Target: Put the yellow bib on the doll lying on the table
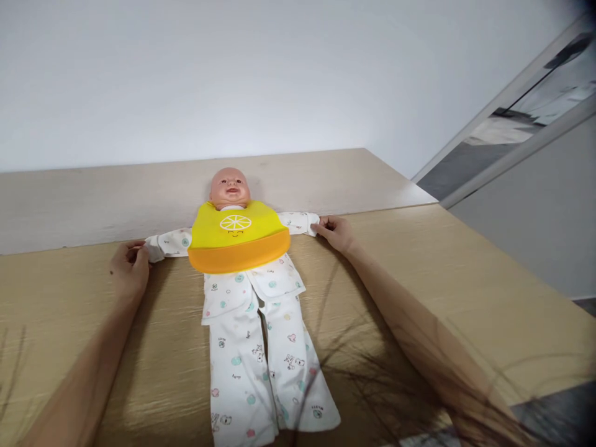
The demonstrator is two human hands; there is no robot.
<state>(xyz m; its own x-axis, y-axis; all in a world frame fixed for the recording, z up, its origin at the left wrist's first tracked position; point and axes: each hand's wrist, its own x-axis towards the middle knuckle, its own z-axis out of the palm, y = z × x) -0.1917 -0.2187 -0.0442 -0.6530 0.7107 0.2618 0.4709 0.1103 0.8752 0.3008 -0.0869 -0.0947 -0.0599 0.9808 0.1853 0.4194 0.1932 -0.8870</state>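
Note:
A baby doll (229,186) lies on its back on a wooden table (442,279), arms spread out to both sides. It wears white printed pyjamas (261,347) and a yellow and orange bib (237,239) with a lemon face. My left hand (129,267) is closed on the cuff of the doll's sleeve at the left. My right hand (336,233) pinches the cuff of the other sleeve at the right. The doll's own hands are hidden inside the sleeves.
The table meets a white wall (233,74) behind a paler raised ledge (93,198). At the right the table's edge drops off toward a grey floor, with a glass partition (512,124) beyond. Dark strands of hair hang across the lower part of the view.

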